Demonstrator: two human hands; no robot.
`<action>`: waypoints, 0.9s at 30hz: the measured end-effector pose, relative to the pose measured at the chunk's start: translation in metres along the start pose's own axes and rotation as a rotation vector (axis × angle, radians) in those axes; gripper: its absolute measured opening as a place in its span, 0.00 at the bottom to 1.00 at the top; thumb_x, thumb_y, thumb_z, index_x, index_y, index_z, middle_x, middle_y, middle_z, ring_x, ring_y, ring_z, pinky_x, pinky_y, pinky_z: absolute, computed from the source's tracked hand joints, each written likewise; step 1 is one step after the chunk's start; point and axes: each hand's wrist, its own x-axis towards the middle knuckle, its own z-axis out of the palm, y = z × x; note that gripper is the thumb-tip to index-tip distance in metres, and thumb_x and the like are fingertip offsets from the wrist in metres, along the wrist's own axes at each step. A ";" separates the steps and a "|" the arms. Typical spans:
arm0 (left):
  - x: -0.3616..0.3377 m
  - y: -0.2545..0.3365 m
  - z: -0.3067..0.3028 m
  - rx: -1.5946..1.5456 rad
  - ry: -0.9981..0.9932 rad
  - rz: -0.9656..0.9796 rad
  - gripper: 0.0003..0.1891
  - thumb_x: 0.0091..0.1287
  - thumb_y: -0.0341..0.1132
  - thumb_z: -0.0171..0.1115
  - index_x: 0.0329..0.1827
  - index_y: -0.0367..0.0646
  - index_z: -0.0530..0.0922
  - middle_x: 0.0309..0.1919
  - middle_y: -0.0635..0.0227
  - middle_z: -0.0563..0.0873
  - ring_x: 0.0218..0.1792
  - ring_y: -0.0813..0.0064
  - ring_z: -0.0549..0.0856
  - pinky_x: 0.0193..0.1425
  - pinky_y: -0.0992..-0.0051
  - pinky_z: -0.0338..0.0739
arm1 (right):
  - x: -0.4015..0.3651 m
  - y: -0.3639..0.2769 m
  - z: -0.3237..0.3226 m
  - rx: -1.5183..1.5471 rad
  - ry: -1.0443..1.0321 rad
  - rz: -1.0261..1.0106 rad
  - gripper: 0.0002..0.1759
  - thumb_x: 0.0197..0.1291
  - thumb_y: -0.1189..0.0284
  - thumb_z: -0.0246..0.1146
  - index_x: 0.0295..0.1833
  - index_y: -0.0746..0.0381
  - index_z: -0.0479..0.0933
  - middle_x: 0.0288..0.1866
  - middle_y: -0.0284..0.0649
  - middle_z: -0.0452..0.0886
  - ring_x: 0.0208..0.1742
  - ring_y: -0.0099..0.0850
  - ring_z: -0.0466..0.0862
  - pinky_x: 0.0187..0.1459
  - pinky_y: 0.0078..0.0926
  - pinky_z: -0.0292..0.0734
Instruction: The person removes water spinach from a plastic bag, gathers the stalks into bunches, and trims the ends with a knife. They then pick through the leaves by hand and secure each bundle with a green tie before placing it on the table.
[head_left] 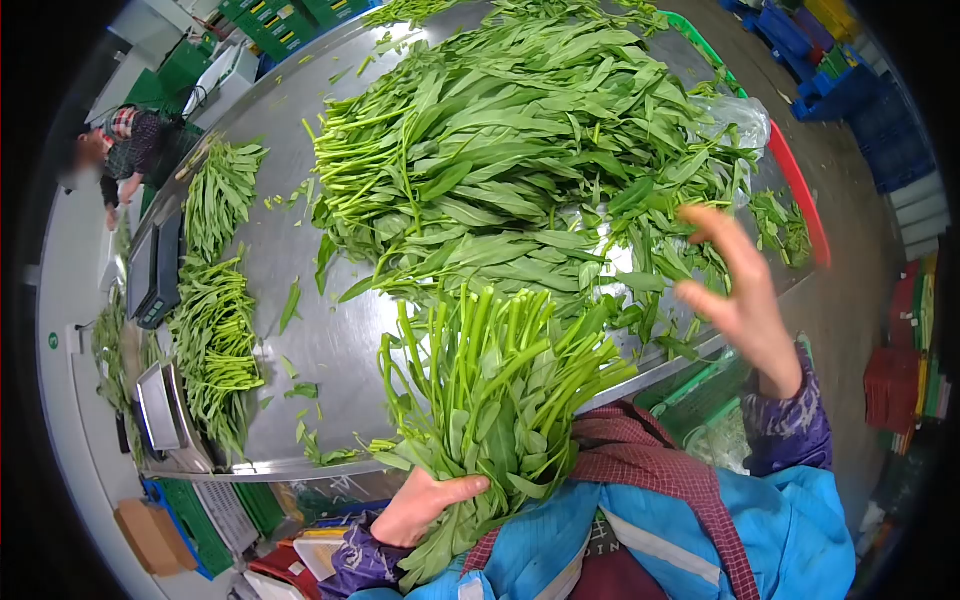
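Observation:
My left hand [425, 505] is closed around the leafy lower part of a bunch of water spinach [500, 390]. The bunch stands upright against my body at the table's near edge, its cut stems pointing up and away from me. Over the right side of the table my right hand [735, 290] is raised with thumb and fingers apart and nothing between them. Just beyond it lies a large heap of water spinach [520, 140], stems to the left and leaves to the right. Loose leaves lie under and around the right hand.
Smaller bunches [215, 330] line the table's left side beside a dark weighing scale [158, 270] and a second scale [160, 410]. A clear plastic bag [735, 120] and a red crate edge [800, 195] are at the right. Another person [130, 150] works at far left.

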 end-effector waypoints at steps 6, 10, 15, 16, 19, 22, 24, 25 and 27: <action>0.003 0.001 0.003 0.069 -0.060 0.107 0.32 0.53 0.29 0.68 0.62 0.37 0.64 0.54 0.65 0.74 0.54 0.74 0.73 0.59 0.73 0.67 | 0.018 -0.018 0.039 0.110 -0.401 -0.400 0.17 0.42 0.69 0.68 0.41 0.60 0.79 0.43 0.38 0.79 0.49 0.38 0.75 0.54 0.38 0.66; 0.006 0.002 0.000 0.183 -0.097 0.121 0.33 0.53 0.30 0.69 0.62 0.37 0.64 0.54 0.65 0.74 0.54 0.74 0.73 0.59 0.73 0.67 | 0.021 -0.024 0.044 0.082 -0.740 -0.472 0.09 0.44 0.69 0.67 0.31 0.59 0.77 0.31 0.34 0.78 0.44 0.34 0.75 0.49 0.32 0.65; 0.005 0.001 -0.003 0.172 -0.091 0.109 0.33 0.53 0.32 0.69 0.62 0.37 0.65 0.53 0.65 0.75 0.53 0.74 0.73 0.58 0.73 0.67 | 0.039 0.019 -0.012 -0.216 0.047 -0.211 0.05 0.46 0.72 0.66 0.31 0.59 0.79 0.30 0.36 0.80 0.35 0.34 0.78 0.39 0.32 0.71; 0.006 0.001 -0.003 0.167 -0.091 0.112 0.33 0.53 0.32 0.69 0.62 0.37 0.65 0.53 0.65 0.75 0.53 0.74 0.73 0.58 0.73 0.67 | 0.036 0.015 -0.017 -0.213 -0.012 -0.134 0.08 0.47 0.71 0.66 0.32 0.62 0.79 0.31 0.38 0.81 0.37 0.35 0.79 0.39 0.33 0.72; 0.008 0.005 -0.003 0.177 -0.092 0.049 0.39 0.49 0.29 0.71 0.65 0.38 0.61 0.57 0.63 0.73 0.58 0.70 0.71 0.62 0.71 0.65 | 0.012 -0.005 0.014 0.228 -0.259 -0.171 0.09 0.48 0.70 0.66 0.33 0.63 0.78 0.32 0.39 0.81 0.40 0.36 0.79 0.40 0.33 0.72; 0.010 0.010 -0.003 0.309 -0.113 0.100 0.39 0.48 0.31 0.72 0.64 0.38 0.62 0.56 0.63 0.73 0.57 0.71 0.72 0.61 0.71 0.65 | 0.016 0.004 0.008 0.199 -0.502 -0.135 0.09 0.51 0.68 0.64 0.33 0.63 0.77 0.28 0.41 0.80 0.33 0.35 0.80 0.34 0.28 0.74; 0.011 0.010 -0.004 0.372 -0.133 0.110 0.37 0.48 0.32 0.72 0.63 0.37 0.64 0.55 0.63 0.74 0.56 0.72 0.72 0.60 0.71 0.66 | 0.024 0.030 -0.003 0.045 -0.323 -0.086 0.08 0.52 0.70 0.63 0.32 0.64 0.77 0.25 0.41 0.80 0.24 0.32 0.80 0.29 0.24 0.75; 0.010 0.010 -0.004 0.371 -0.133 0.109 0.37 0.48 0.32 0.72 0.63 0.37 0.64 0.55 0.63 0.74 0.56 0.72 0.72 0.60 0.71 0.66 | 0.028 0.037 -0.014 -0.056 -0.175 0.006 0.07 0.52 0.71 0.63 0.34 0.63 0.78 0.26 0.40 0.80 0.26 0.31 0.80 0.30 0.23 0.75; 0.011 0.011 -0.004 0.344 -0.126 0.072 0.36 0.49 0.33 0.71 0.62 0.37 0.65 0.54 0.63 0.75 0.54 0.72 0.73 0.60 0.71 0.66 | 0.028 0.034 -0.019 0.078 -0.015 0.073 0.09 0.50 0.72 0.64 0.38 0.62 0.79 0.28 0.41 0.81 0.29 0.30 0.81 0.32 0.25 0.75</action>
